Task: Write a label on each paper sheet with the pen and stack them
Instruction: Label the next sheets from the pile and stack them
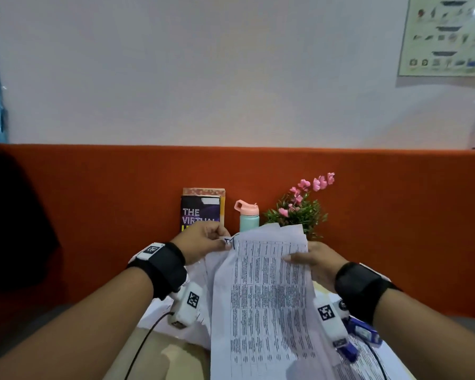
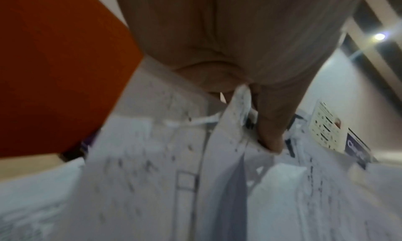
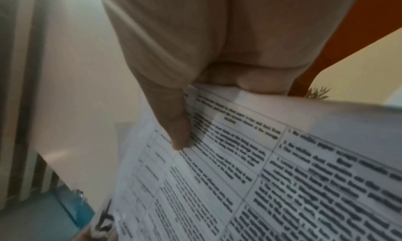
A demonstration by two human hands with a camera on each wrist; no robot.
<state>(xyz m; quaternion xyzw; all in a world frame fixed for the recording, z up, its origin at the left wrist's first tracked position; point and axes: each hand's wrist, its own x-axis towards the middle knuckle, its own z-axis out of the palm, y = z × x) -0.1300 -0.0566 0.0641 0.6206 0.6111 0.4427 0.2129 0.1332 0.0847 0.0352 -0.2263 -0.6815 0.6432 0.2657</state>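
Observation:
Both hands hold up a bundle of printed paper sheets [image 1: 269, 292] above the desk. My left hand [image 1: 203, 239] pinches the top left corner, where a blue handwritten mark [image 1: 230, 241] shows. The left wrist view is blurred; there my left hand [image 2: 250, 107] has its thumb on the sheets [image 2: 228, 158]. My right hand [image 1: 310, 260] grips the right edge, thumb on the front page. In the right wrist view my right hand [image 3: 195, 107] presses its thumb onto the printed table of the top sheet [image 3: 282, 176], fingers behind. No pen can be made out.
A book [image 1: 200, 212], a teal bottle with a pink lid [image 1: 248, 216] and a pink-flowered plant [image 1: 302, 207] stand against the orange partition [image 1: 395, 204]. More printed paper [image 1: 368, 363] lies on the desk at the lower right. A black cable [image 1: 146, 341] trails from the left wrist.

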